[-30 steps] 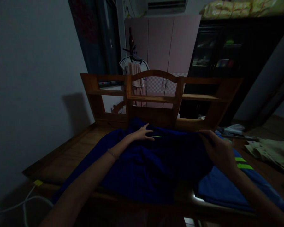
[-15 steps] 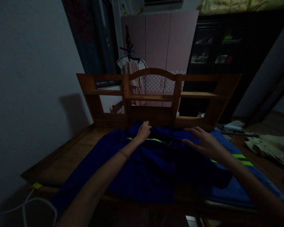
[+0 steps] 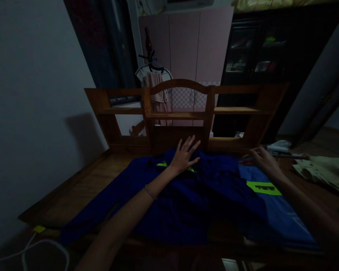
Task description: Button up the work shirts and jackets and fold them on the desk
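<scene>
A dark blue garment (image 3: 169, 210) with a narrow yellow-green stripe lies rumpled on the wooden surface. My left hand (image 3: 185, 156) rests over its upper middle part, palm down, with the fingers spread. Right of it lies a lighter blue garment (image 3: 282, 214), partly beneath the dark one, bearing a yellow-green band (image 3: 264, 188) with dark lettering. Above the lighter garment's top edge is my right hand (image 3: 264, 162), its fingers pointing left, apart and slightly blurred. I see nothing held in it. My right forearm hides part of the lighter garment.
A wooden shelf headboard (image 3: 179, 116) stands behind the garments. Pale folded cloth (image 3: 324, 173) lies at the right, near a white plastic item (image 3: 279, 146). A white cable (image 3: 45, 242) with a yellow tag (image 3: 39, 229) loops at lower left beside the wall (image 3: 31, 113).
My left hand has shifted right and spread its fingers from a closed grip on the dark garment. My right hand has moved right, off the dark garment, uncovering the lettered band.
</scene>
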A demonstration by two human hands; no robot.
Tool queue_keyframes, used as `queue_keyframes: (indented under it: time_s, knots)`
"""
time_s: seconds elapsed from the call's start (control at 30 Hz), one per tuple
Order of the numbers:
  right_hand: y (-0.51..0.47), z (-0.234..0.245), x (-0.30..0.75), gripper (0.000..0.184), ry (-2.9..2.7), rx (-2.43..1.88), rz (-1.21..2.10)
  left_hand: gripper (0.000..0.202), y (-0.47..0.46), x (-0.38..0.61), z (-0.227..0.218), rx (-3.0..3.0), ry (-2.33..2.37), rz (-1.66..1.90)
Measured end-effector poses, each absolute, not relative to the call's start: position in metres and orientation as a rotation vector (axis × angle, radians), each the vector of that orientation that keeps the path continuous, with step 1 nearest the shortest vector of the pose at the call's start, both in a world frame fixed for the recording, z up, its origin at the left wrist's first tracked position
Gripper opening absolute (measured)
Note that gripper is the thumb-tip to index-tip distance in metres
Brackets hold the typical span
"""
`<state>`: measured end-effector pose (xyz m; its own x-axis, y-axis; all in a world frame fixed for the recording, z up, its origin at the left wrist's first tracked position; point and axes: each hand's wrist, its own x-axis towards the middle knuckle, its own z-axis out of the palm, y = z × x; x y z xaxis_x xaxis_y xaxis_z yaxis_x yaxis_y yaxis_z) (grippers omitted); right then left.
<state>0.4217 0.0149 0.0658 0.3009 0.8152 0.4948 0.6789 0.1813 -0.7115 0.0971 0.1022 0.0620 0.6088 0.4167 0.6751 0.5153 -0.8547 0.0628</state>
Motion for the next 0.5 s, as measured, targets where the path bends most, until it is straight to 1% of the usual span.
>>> queue_keyframes:
  time_s: [0.07, 0.1, 0.17, 0.23, 0.27, 0.3, 0.33, 0.37, 0.4, 0.5]
  knots:
    - [0.013, 0.066, 0.418, 0.039, -1.459, -1.61, 0.237, 0.069, 0.117, 0.086, 0.044, -2.635, -1.025, -1.119]
    - [0.016, 0.068, 0.406, 0.044, -1.521, -1.645, 0.208, 0.071, 0.123, 0.081, 0.036, -2.61, -1.135, -1.127]
    - [0.026, 0.078, 0.366, 0.056, -1.748, -1.666, 0.008, 0.076, 0.132, 0.073, 0.02, -2.586, -1.324, -1.103]
    - [0.04, 0.088, 0.315, 0.07, -1.974, -1.711, -0.204, 0.087, 0.138, 0.061, 0.006, -2.613, -1.453, -1.016]
    - [0.046, 0.09, 0.29, 0.072, -2.083, -1.766, -0.281, 0.094, 0.141, 0.053, -0.001, -2.651, -1.488, -0.95]
    - [0.051, 0.092, 0.267, 0.064, -2.187, -1.821, -0.346, 0.101, 0.144, 0.044, -0.007, -2.696, -1.512, -0.875]
    - [0.055, 0.092, 0.248, 0.047, -2.242, -1.822, -0.351, 0.106, 0.147, 0.033, -0.014, -2.744, -1.53, -0.801]
    - [0.058, 0.091, 0.234, 0.033, -2.275, -1.824, -0.36, 0.108, 0.15, 0.021, -0.02, -2.773, -1.566, -0.744]
    - [0.058, 0.091, 0.225, 0.027, -2.294, -1.818, -0.367, 0.107, 0.152, 0.009, -0.025, -2.771, -1.619, -0.723]
    - [0.055, 0.096, 0.223, 0.032, -2.284, -1.787, -0.407, 0.098, 0.157, -0.025, -0.036, -2.712, -1.698, -0.774]
